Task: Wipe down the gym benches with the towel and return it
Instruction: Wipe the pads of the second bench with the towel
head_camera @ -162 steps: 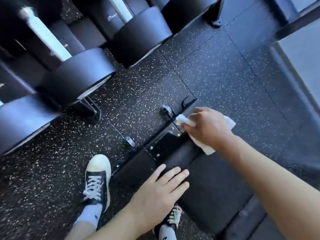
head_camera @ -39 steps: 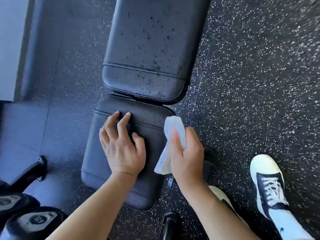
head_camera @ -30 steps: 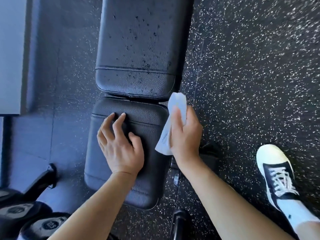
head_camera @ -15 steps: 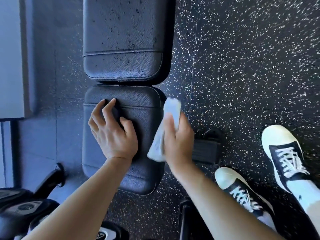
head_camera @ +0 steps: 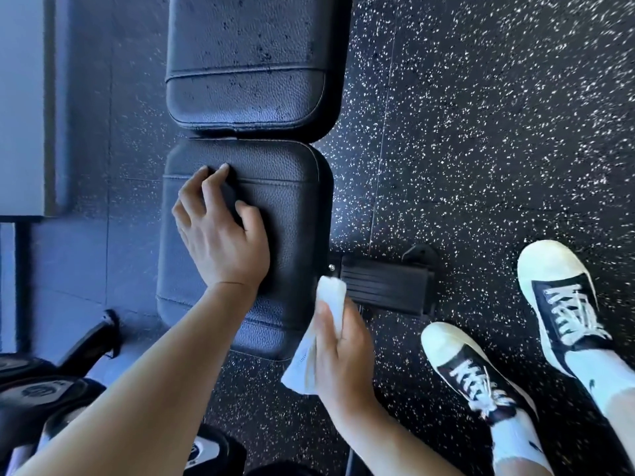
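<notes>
A black padded gym bench lies below me, its seat pad (head_camera: 285, 214) near and its longer back pad (head_camera: 247, 56) beyond, speckled with dark wet spots. My left hand (head_camera: 220, 235) rests flat on the seat pad, fingers spread. My right hand (head_camera: 343, 359) grips a folded white towel (head_camera: 326, 324) against the seat pad's right edge, near its front corner.
The bench's black foot bracket (head_camera: 385, 290) sticks out to the right on the speckled rubber floor (head_camera: 498, 132). My two black-and-white sneakers (head_camera: 470, 365) stand at the lower right. Dumbbells (head_camera: 44, 393) sit at the lower left. A pale wall panel (head_camera: 20, 104) runs along the left.
My right hand has slid the towel down the seat pad's right edge toward me. The left hand has stayed on the pad. The view has shifted slightly.
</notes>
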